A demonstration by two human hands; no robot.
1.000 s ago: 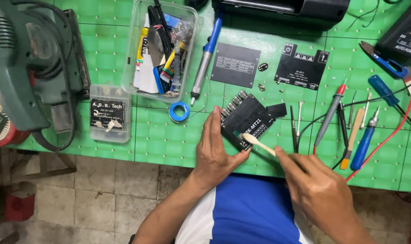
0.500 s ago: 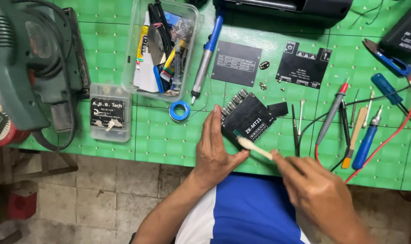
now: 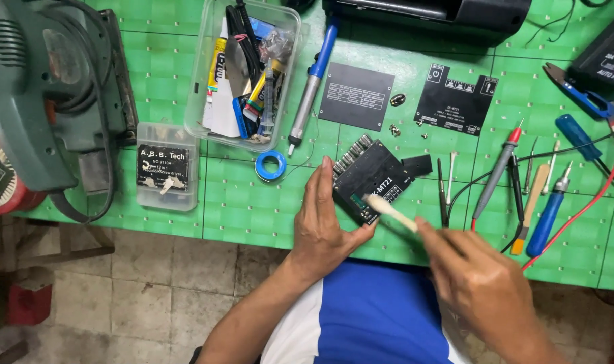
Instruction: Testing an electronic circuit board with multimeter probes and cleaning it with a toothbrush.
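Observation:
A small black electronic device (image 3: 373, 176) lies on the green cutting mat (image 3: 253, 202) near the table's front edge. My left hand (image 3: 324, 222) holds it steady from its left side, fingers along its edge and thumb under its lower corner. My right hand (image 3: 485, 286) grips a pale, cream-coloured stick-like tool (image 3: 390, 211), whose tip touches the lower edge of the device. The tool is blurred.
Two black cover plates (image 3: 356, 96) (image 3: 455, 99) lie behind the device with loose screws (image 3: 394, 129). A clear tub of tools (image 3: 247, 67), a blue-handled soldering iron (image 3: 313, 81), a blue tape roll (image 3: 271, 164), a small screw box (image 3: 164, 166), probes, tweezers and screwdrivers (image 3: 546, 212) surround it. A green machine (image 3: 44, 87) stands left.
My right hand has slid the pale tool's tip along the device's lower edge to the left and back. My left hand and the device have stayed put.

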